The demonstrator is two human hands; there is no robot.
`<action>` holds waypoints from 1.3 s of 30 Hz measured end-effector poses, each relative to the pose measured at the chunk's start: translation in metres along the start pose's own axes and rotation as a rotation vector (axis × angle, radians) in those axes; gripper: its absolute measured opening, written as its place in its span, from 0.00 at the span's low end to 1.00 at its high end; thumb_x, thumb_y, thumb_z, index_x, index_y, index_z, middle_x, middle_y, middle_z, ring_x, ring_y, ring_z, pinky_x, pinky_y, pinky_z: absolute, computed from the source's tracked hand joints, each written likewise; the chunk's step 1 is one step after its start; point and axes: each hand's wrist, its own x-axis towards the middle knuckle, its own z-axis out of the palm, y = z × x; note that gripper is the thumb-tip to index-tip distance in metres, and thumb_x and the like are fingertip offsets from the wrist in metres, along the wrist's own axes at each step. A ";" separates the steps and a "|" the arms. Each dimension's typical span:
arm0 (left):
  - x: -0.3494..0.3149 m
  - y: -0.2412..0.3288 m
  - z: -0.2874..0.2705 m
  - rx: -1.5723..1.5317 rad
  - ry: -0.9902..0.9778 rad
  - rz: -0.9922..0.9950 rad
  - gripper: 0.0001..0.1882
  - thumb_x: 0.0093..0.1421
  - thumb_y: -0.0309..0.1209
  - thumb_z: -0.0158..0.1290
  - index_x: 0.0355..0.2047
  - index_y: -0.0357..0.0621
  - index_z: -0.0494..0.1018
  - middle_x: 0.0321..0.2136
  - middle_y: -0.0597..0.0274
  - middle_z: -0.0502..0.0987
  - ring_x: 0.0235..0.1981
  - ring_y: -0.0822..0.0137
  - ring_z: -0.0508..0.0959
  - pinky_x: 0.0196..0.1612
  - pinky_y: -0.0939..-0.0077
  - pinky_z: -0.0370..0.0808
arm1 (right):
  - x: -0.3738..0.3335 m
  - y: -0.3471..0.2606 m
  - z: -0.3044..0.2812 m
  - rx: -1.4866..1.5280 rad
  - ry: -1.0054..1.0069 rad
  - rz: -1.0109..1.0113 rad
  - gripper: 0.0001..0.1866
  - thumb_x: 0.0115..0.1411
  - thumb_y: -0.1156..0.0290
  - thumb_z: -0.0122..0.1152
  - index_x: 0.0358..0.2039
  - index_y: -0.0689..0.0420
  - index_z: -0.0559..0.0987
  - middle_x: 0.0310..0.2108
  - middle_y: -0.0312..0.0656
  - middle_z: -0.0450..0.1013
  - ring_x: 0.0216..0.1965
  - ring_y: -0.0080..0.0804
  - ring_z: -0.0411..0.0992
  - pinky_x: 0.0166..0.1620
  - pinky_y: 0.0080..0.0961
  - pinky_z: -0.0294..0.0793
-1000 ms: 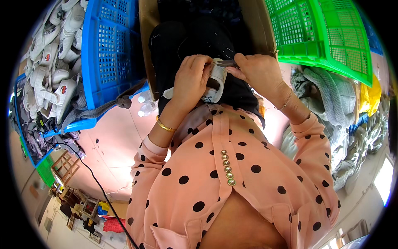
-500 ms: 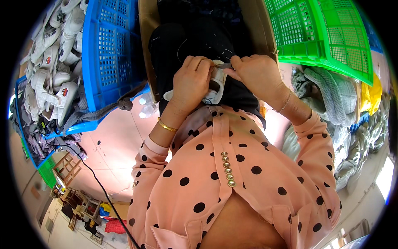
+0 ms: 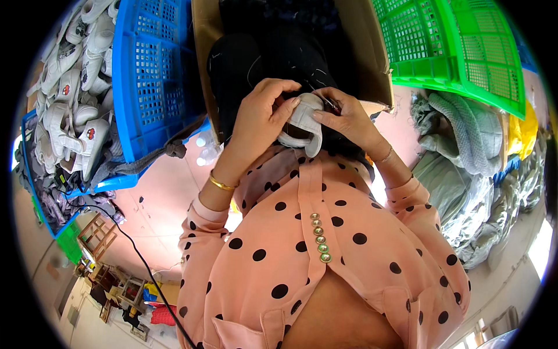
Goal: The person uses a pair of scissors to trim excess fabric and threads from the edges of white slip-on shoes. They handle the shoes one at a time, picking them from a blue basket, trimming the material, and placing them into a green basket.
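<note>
Over my lap, my left hand [image 3: 263,113] grips a pale grey-white shoe upper [image 3: 306,113] at its left side, thumb pressed on the fabric. The upper's strap-like lower part curves toward my blouse. My right hand [image 3: 347,114] is closed at the other side, its thumb against the upper. Between its fingers shows a small tool with a dark red part [image 3: 332,106]; most of it is hidden, so its exact kind is unclear.
A cardboard box [image 3: 372,55] stands open around my legs. To the left, a blue plastic crate [image 3: 152,75] stands beside piled white shoe uppers [image 3: 70,110]. A green crate [image 3: 427,49] and grey fabric bundles [image 3: 465,134] are to the right. A black cable [image 3: 136,247] runs at lower left.
The shoe upper has been turned, so more of its outer fabric shows. My right hand has drawn down and inward, and the tool's metal blade no longer lies across the upper's edge.
</note>
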 end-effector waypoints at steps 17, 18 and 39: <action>0.008 0.015 -0.033 0.142 -0.460 0.078 0.04 0.59 0.25 0.59 0.32 0.38 0.75 0.33 0.66 0.76 0.35 0.76 0.73 0.40 0.83 0.72 | -0.006 -0.014 0.000 -0.004 -0.235 0.001 0.25 0.56 0.68 0.70 0.52 0.63 0.74 0.39 0.36 0.75 0.38 0.17 0.70 0.45 0.18 0.72; 0.009 0.016 -0.035 0.162 -0.492 0.091 0.05 0.60 0.26 0.58 0.33 0.37 0.74 0.33 0.66 0.76 0.35 0.76 0.73 0.41 0.83 0.72 | -0.006 -0.016 0.001 0.010 -0.246 0.012 0.26 0.56 0.68 0.70 0.52 0.63 0.73 0.39 0.36 0.75 0.38 0.17 0.70 0.45 0.18 0.72; 0.000 0.019 -0.035 0.249 -0.361 0.135 0.06 0.58 0.25 0.57 0.32 0.40 0.70 0.32 0.62 0.74 0.35 0.63 0.72 0.40 0.73 0.71 | -0.002 -0.013 0.010 0.021 -0.195 0.025 0.26 0.56 0.64 0.70 0.50 0.65 0.75 0.34 0.35 0.73 0.34 0.17 0.68 0.40 0.16 0.70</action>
